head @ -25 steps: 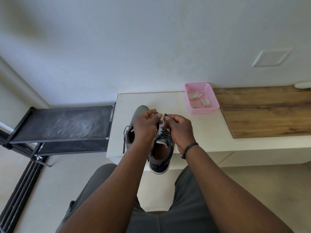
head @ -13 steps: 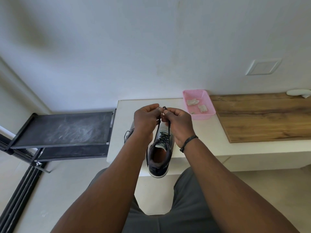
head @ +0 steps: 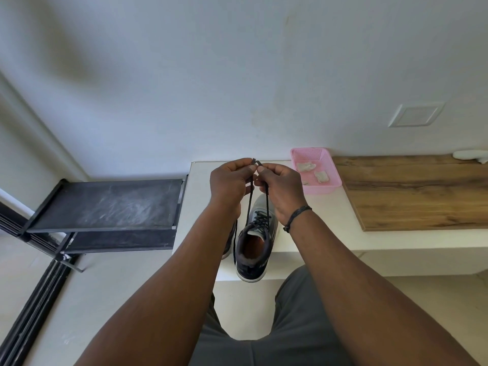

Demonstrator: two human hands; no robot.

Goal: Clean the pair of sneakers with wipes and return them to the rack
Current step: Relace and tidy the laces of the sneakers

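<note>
The sneaker (head: 254,244) stands on the white bench (head: 317,233), heel over the front edge. Its laces (head: 266,204) now run taut and higher than a second ago, pinched at the ends by the left hand (head: 231,182) and right hand (head: 281,187). Used wipes (head: 306,167) lie in the pink basket (head: 332,178); the rack (head: 105,204) stands left.

A home entryway: a black metal shoe rack (head: 105,207) at left, beside a low white desk (head: 330,233) against a plain wall.
</note>
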